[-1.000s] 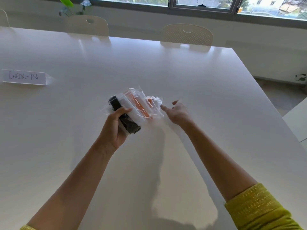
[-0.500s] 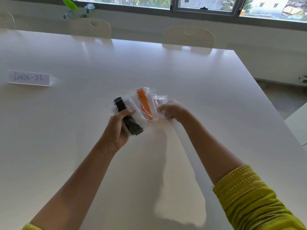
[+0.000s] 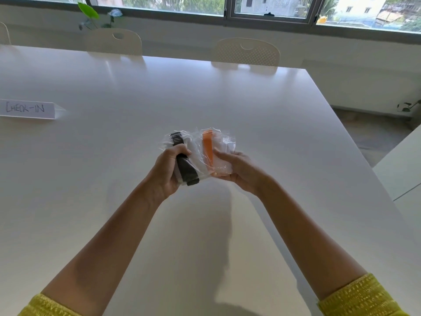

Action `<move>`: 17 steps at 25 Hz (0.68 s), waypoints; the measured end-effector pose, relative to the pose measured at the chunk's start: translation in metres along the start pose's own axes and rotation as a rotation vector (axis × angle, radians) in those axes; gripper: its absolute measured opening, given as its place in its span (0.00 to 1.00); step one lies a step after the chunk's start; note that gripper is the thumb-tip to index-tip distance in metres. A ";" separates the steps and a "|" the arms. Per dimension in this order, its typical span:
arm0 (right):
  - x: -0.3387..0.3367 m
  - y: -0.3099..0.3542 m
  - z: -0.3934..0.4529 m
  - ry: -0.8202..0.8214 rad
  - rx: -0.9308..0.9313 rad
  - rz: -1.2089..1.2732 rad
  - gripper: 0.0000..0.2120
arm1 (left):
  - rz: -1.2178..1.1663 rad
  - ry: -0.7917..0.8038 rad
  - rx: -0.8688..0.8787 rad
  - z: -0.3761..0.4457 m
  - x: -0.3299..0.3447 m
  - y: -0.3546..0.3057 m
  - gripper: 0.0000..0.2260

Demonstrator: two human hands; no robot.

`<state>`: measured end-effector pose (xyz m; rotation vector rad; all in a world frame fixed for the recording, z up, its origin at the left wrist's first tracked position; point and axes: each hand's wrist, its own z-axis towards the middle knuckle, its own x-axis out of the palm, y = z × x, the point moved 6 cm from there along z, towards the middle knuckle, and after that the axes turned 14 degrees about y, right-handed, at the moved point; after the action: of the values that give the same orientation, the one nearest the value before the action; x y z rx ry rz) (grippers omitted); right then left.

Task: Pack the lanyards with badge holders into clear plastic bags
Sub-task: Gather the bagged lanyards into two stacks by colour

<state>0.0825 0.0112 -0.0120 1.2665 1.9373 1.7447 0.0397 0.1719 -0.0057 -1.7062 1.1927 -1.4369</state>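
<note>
Both hands hold a bundle of clear plastic bags above the white table (image 3: 250, 106). My left hand (image 3: 167, 171) grips the bag with a folded black lanyard (image 3: 185, 166). My right hand (image 3: 237, 169) grips the bag with an orange lanyard (image 3: 207, 147). The crinkled clear plastic (image 3: 194, 153) of the two packs overlaps between the hands. Badge holders inside show only as pale white patches. I cannot tell how many bags are in the bundle.
A folded paper sign reading CHECK-IN (image 3: 27, 109) stands at the table's left. Two cream chairs (image 3: 247, 52) (image 3: 114, 42) are pushed in at the far edge under the window. Another white table (image 3: 401, 169) edge shows at the right.
My right hand went from open beside the bundle to gripping the orange-lanyard bag. Both hands lifted the bundle slightly and drew it closer, with the packs turned more upright.
</note>
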 end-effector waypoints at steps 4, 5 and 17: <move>-0.009 -0.001 -0.009 -0.052 -0.054 -0.018 0.16 | 0.100 -0.057 -0.031 -0.008 0.006 0.006 0.06; -0.008 -0.001 -0.010 -0.045 -0.063 -0.019 0.16 | 0.115 -0.071 -0.022 -0.011 0.004 0.006 0.07; 0.055 -0.011 0.021 0.040 -0.062 0.012 0.08 | 0.038 -0.115 0.053 -0.039 -0.088 -0.018 0.19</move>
<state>0.0596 0.0665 -0.0079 1.2331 1.8852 1.8348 0.0055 0.2633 -0.0185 -1.6976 1.1097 -1.3173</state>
